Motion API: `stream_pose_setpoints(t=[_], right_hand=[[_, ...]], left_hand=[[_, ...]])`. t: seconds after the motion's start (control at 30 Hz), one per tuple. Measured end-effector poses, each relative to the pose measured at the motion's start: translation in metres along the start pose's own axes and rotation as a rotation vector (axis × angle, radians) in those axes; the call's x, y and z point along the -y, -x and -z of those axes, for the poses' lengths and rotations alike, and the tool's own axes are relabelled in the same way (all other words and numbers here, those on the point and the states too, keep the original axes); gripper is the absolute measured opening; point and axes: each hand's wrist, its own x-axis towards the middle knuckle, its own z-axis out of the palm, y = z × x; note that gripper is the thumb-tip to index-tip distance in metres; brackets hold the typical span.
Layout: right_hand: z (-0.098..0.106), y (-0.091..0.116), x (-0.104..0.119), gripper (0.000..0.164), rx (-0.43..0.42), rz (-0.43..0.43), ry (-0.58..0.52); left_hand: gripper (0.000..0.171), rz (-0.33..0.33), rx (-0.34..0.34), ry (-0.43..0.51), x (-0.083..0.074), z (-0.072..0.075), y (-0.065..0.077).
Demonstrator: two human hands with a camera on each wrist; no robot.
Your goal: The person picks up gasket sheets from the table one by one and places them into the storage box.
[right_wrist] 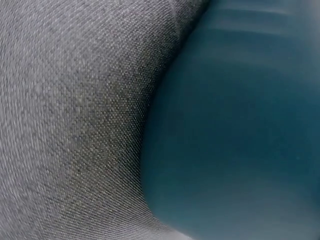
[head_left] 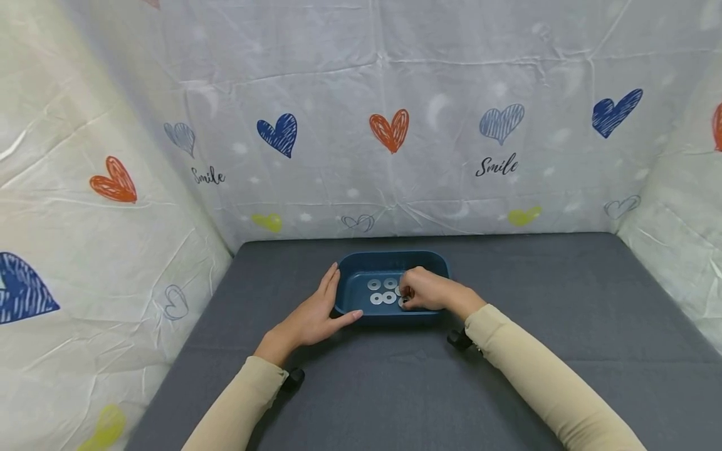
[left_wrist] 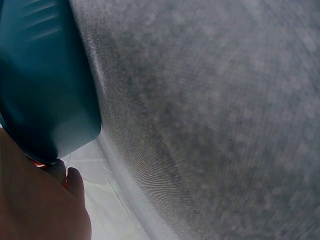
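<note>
A dark blue rectangular tray [head_left: 350,266] rests on the table, with several flat silver washers [head_left: 376,299] laid in two rows on its bottom. My left hand [head_left: 309,319] steadies the tray's left end, its fingers extended along the side and the thumb at the front rim. In the left wrist view, part of that hand [left_wrist: 42,200] shows against the tray's outer wall [left_wrist: 47,95]. Inside the right part of the tray, my right hand [head_left: 431,290] has curled fingers and pinches a washer [head_left: 402,302] at the row's right end. Its fingers partly cover the washers there.
Dark grey cloth [head_left: 395,388] covers the table around the tray. White curtains [head_left: 338,81] printed with hearts hang behind the table and at both sides. The right wrist view holds only the cloth and the tray's outer wall [right_wrist: 235,125].
</note>
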Motion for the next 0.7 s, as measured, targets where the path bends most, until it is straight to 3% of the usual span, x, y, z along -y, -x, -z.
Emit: stream_pose_setpoints(t=[0.37, 0.7], right_hand=[[-0.001, 0.000, 0.000, 0.010, -0.014, -0.029, 0.024], [0.013, 0.023, 0.010, 0.031, -0.058, -0.031, 0.048]], left_hand=[[0.118, -0.007, -0.019, 0.001, 0.002, -0.003, -0.002], [0.118, -0.011, -0.020, 0.000, 0.003, -0.005, -0.002]])
